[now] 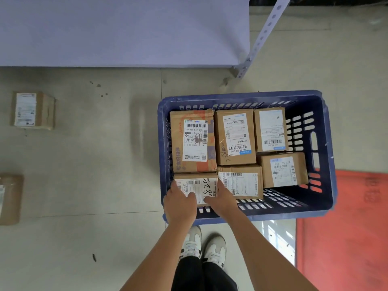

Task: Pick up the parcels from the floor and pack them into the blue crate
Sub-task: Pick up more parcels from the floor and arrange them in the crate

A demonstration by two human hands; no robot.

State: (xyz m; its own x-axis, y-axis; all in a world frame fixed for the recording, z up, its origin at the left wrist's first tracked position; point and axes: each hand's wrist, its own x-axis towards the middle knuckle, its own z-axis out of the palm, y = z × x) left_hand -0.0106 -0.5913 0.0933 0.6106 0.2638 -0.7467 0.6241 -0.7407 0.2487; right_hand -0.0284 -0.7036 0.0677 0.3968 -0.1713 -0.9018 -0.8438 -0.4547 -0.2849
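Blue slotted plastic crate (327, 143), one, standing on the pale grey tiled floor (94, 164), holding six brown cardboard parcels with white shipping labels.

Far row, three parcels, left to right:
- large brown box with orange tape and barcode label (192, 141), against the crate's left wall;
- medium brown box with blue-edged label (235, 137), in the middle;
- smaller brown box with white label (269, 130), toward the crate's far right corner.

Near row, three parcels, left to right:
- small brown box with handwritten black digits on its label (199, 186), in the crate's near left corner;
- flat brown box with wide white label (241, 182), just beside it;
- brown box marked with printed code (283, 170), set further back, touching the far-row box behind it.

The near right part of the crate floor is bare.

Parcels on the floor, two, both well apart from the crate: one brown box with white label (32, 110) at far left; one brown box (10, 199) cut off by the left picture edge.

Hands, two, bare:
- left hand (180, 201), fingers spread flat over the left end of the handwritten-digit box, thumb lying across its label;
- right hand (222, 196), fingers loosely curved over the same box's right end, thumb on the label.
Both touch the box top; whether they grip it cannot be told.

Other: one orange-red mat (346, 227) at the crate's right; one pair of white shoes (203, 246).
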